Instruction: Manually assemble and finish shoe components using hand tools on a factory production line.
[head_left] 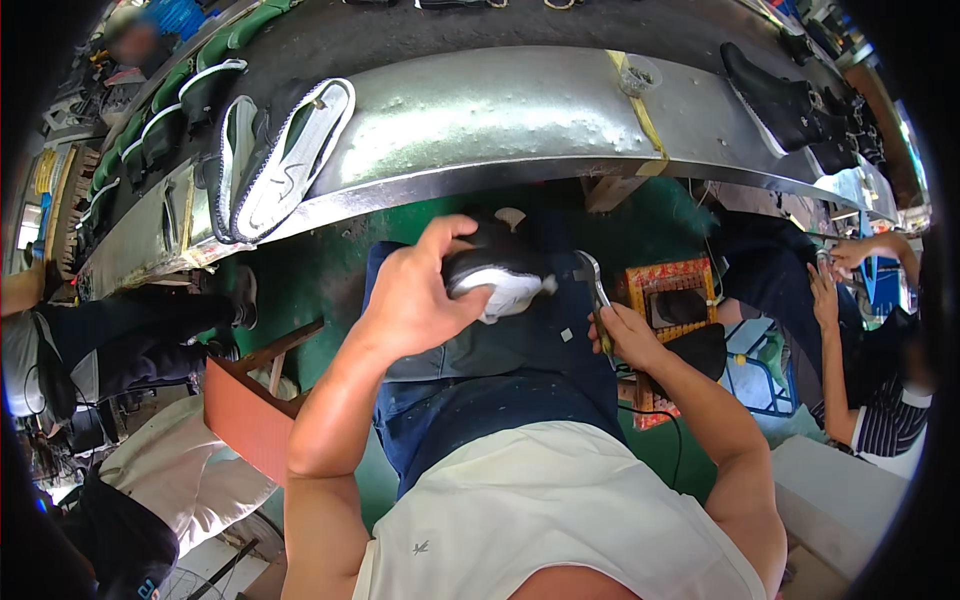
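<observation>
Over my lap, my left hand (420, 295) is closed round a shoe upper (502, 262), black outside with a white lining that faces me. Its thumb presses on the white part; the far side of the upper is dark and hard to make out. To the right, my right hand (630, 338) grips the handles of metal pincers (597, 283), whose curved head points away from me. The pincers are a short way off the upper, not touching it. A small white scrap (566, 335) lies on my dark trousers (500, 395).
Ahead runs a metal-edged bench (480, 115) with black-and-white uppers (290, 165) at left, a clear cup (640, 75) and black boots (770, 95) at right. An orange patterned box (672, 268) stands by my right knee, a brown board (248, 415) at left. Co-workers sit on both sides.
</observation>
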